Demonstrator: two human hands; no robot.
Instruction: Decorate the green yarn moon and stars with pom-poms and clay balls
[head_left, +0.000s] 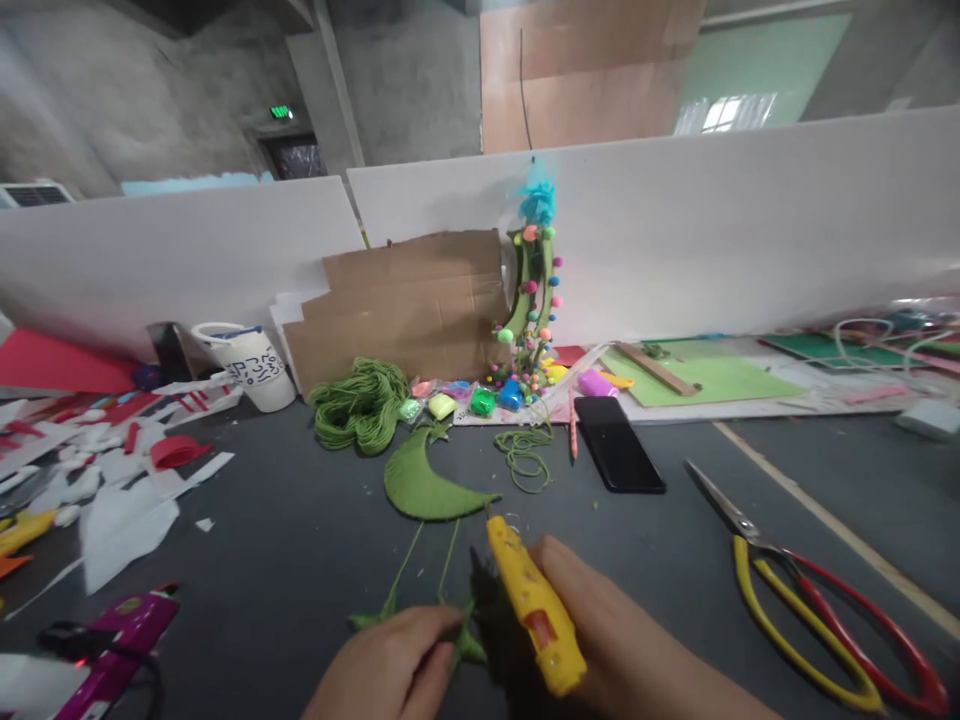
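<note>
A green felt crescent moon [435,487] lies on the dark table, with two green strings running down from it toward green felt pieces [471,645]. My left hand [394,660] is closed, its thumb and forefinger pinching one felt piece at the lower middle. In my right hand [581,600] is a yellow tool [534,605], its thin metal tip pointing up toward the moon's right tip. The fingers behind the tool are partly hidden.
Large red-and-yellow-handled scissors [750,530] lie at right, a black phone [619,445] beyond. Green yarn [361,405] and a decorated hanging moon [532,290] are at the back. A purple glue gun [120,650] and paper scraps [131,520] lie left.
</note>
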